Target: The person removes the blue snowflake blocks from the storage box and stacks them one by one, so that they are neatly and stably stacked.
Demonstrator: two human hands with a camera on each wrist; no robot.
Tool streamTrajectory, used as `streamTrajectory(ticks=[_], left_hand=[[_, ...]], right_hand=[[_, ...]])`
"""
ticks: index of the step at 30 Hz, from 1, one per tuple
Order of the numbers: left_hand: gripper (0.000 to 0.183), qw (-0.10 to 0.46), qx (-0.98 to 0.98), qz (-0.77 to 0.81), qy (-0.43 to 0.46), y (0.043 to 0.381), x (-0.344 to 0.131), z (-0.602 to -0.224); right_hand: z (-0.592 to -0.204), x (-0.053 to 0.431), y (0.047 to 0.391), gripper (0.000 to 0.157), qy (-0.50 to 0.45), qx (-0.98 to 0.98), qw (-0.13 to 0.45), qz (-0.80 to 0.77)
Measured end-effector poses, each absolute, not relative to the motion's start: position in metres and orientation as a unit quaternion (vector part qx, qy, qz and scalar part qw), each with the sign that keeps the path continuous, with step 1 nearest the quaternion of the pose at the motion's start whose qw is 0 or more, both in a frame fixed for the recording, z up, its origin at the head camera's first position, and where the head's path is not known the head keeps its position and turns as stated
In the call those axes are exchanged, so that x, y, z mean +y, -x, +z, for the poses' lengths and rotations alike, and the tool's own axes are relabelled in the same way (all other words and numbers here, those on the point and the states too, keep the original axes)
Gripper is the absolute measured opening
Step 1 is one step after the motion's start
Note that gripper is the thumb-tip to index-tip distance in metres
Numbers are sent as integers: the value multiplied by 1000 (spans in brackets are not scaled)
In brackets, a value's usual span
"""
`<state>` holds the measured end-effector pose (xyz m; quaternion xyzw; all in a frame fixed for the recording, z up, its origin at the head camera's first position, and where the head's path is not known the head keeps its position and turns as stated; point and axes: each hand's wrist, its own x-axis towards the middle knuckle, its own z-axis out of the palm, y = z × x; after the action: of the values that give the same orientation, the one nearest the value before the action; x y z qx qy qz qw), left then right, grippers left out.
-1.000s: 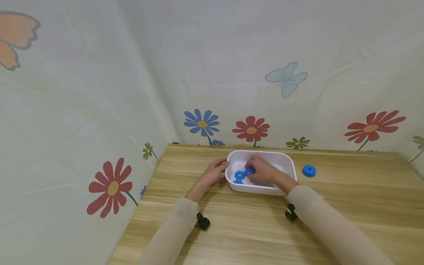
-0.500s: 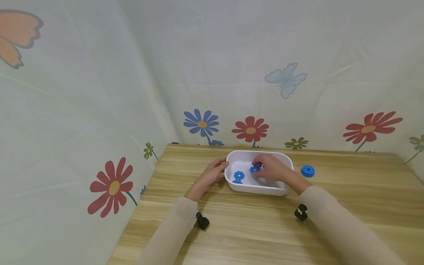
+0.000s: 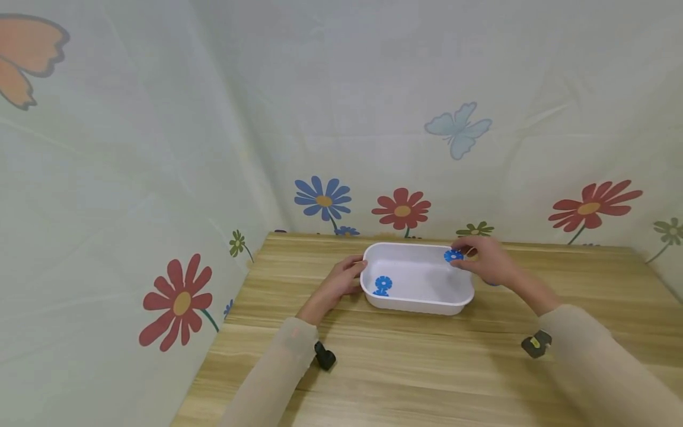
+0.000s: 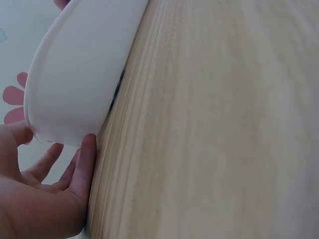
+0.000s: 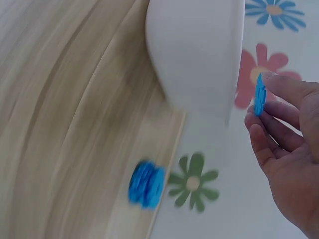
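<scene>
My right hand (image 3: 492,261) pinches a blue notched plastic disc (image 3: 453,255) between thumb and fingertips, above the right rear rim of a white plastic bin (image 3: 418,308). In the right wrist view, that disc is seen edge-on. Inside the bin, at its left end, lie blue discs (image 3: 383,283), partly overlapping. My left hand (image 3: 340,281) holds the bin's left end, thumb at the rim and fingers against the outer wall. Right of the bin, a small stack of blue discs (image 5: 146,184) sits on the table; my right hand mostly hides it in the head view.
The wood-grain table (image 3: 405,367) runs back to a pale curtain (image 3: 363,118) printed with flowers and butterflies. Another curtain side hangs along the left. A black wrist camera (image 3: 324,356) sits on the left sleeve, a second camera (image 3: 536,344) on the right.
My right hand has lifted one blue disc out of the bin and carried it to the right, over the rim. My left hand has stayed at the bin's left end.
</scene>
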<state>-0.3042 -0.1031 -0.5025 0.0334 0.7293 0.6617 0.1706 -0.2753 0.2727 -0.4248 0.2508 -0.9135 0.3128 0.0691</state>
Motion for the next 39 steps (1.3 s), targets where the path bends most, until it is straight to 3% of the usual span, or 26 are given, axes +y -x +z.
streamTrajectory(ticks=[7, 17, 39], left_hand=[[56, 172, 728, 663, -34, 306, -105, -504], [56, 173, 729, 662, -31, 305, -104, -504], [53, 169, 730, 661, -30, 305, -103, -504]], right_hand=[[-431, 309, 270, 34, -213, -922, 87, 311], [-460, 345, 269, 40, -161, -937, 70, 302], [-482, 354, 265, 42, -141, -946, 58, 285]])
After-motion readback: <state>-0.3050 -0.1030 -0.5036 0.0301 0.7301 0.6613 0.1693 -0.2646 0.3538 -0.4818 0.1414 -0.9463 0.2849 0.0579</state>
